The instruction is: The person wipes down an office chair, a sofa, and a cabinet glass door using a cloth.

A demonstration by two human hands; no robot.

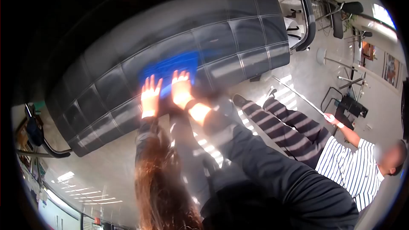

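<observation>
A blue cloth (170,63) lies spread on the black quilted leather seat (221,34), its edges smeared by motion. My left hand (150,98) rests flat at the cloth's near left part, fingers extended and slightly apart. Just to the right, my right hand (181,90) presses flat on the same cloth with its fingers stretched out. Neither hand is wrapped around anything. A dark band circles my right wrist. Long hair hangs over part of my left forearm.
On the right, a person in a striped shirt (341,155) grips a long pale pole (298,93). Metal armrests (307,12) bound the seat. Chairs (351,106) stand beyond on the light floor (98,174), which carries bright sunlight stripes.
</observation>
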